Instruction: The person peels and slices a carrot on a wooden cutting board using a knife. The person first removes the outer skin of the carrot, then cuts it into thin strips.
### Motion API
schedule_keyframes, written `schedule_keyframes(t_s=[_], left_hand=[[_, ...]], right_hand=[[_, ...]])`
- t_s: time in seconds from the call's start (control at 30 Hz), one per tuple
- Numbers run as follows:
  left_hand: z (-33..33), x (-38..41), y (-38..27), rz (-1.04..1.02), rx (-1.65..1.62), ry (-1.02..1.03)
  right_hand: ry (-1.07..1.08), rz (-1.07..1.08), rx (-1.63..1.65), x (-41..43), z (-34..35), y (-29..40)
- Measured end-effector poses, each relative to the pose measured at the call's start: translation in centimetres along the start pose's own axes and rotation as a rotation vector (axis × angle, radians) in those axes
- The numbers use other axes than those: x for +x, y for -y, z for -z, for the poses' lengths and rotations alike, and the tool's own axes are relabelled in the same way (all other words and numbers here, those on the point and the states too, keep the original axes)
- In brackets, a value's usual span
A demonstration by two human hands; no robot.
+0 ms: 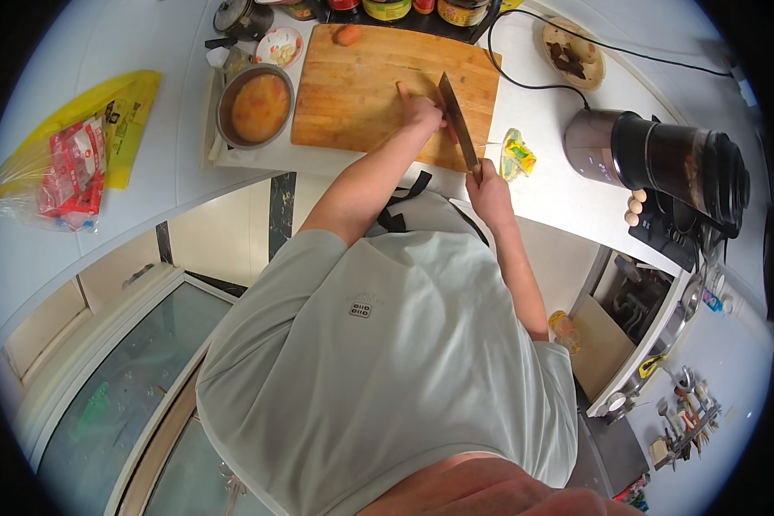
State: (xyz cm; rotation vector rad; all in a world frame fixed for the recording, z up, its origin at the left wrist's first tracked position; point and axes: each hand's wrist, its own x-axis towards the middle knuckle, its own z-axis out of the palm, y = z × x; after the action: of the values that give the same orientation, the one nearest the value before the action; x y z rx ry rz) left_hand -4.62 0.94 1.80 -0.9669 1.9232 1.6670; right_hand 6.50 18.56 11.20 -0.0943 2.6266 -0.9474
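A wooden cutting board (361, 84) lies on the white counter before me. My right hand (490, 193) is closed on the handle of a kitchen knife (459, 122), whose long blade slants over the board's right part. My left hand (424, 115) rests on the board just left of the blade, fingers bent onto a slim orange-brown piece of food (402, 90) that sticks out past it. A reddish strip shows between the hand and the blade; what it is I cannot tell. Near the board's top left edge lies an orange carrot piece (347, 35).
Left of the board stand a metal pot (220, 116) with orange contents and a small bowl (262, 48) of pale cloves. Rightward are a yellow-green wrapper (517, 156), a dark countertop appliance (593, 145) with a cord (529, 84), and a basket (596, 77). Jars (387, 9) line the back.
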Motion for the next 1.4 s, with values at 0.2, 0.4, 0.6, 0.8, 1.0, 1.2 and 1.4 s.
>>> schedule_keyframes(t_s=[0.2,0.4,0.6,0.8,1.0,1.2,1.4], left_hand=[[-0.1,1.6,1.2,-0.045,0.034,0.016],[-0.2,1.4,0.9,-0.027,0.007,-0.007],[0.5,-0.6,-0.8,-0.011,0.026,0.025],[0.3,0.0,-0.3,-0.001,0.037,-0.018],[0.9,0.5,-1.1,0.023,0.084,0.051],[1.6,0.2,-1.7,0.052,0.044,0.013],[2.4,-1.0,-3.8,0.1,0.069,-0.014]], right_hand=[[0.006,0.016,-0.005,0.1,0.1,0.2],[0.017,-0.015,-0.017,0.3,0.1,0.3],[0.035,-0.029,-0.002,0.4,0.2,0.2],[0.079,-0.058,-0.021,0.7,0.5,1.1],[0.015,-0.072,-0.012,3.1,-2.5,-0.7],[0.028,-0.081,-0.053,3.2,-2.6,0.4],[0.036,-0.103,0.001,1.6,-2.3,-0.8]])
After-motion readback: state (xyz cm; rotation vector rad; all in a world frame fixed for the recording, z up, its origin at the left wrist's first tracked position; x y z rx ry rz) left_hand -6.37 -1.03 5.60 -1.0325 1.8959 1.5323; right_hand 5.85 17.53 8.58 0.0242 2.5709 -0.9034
